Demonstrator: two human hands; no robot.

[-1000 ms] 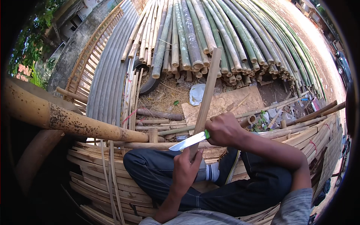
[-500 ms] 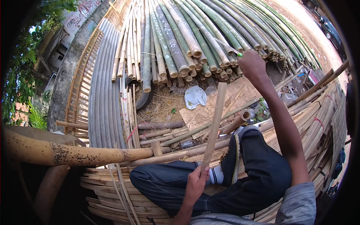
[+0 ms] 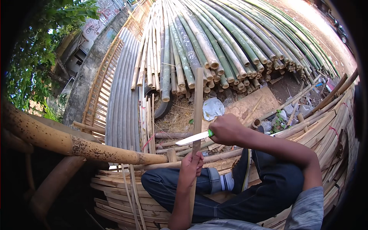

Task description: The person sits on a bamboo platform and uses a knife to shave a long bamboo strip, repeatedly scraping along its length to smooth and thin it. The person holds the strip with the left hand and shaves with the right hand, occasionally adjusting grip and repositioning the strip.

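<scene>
My left hand (image 3: 191, 168) is closed around a flat bamboo strip (image 3: 198, 103), which stands nearly upright over my crossed legs. Its lower end runs down past my wrist toward my lap. In my right hand (image 3: 229, 129) is a knife (image 3: 193, 137) with a green handle, gripped in a fist. The pale blade points left and crosses in front of the strip, a little above my left hand. Whether the edge bites into the strip, I cannot tell.
A large pile of green bamboo poles (image 3: 230, 46) lies ahead. Split bamboo slats (image 3: 122, 191) are stacked under and beside me. A thick yellow bamboo pole (image 3: 103, 150) crosses at left, near corrugated sheets (image 3: 124, 92). A white plastic bag (image 3: 213, 109) and cardboard (image 3: 260, 101) lie on the ground.
My right hand has come down and left from over the pole pile, bringing the knife across the strip. The strip has shifted left and tilted more upright. The view has turned slightly.
</scene>
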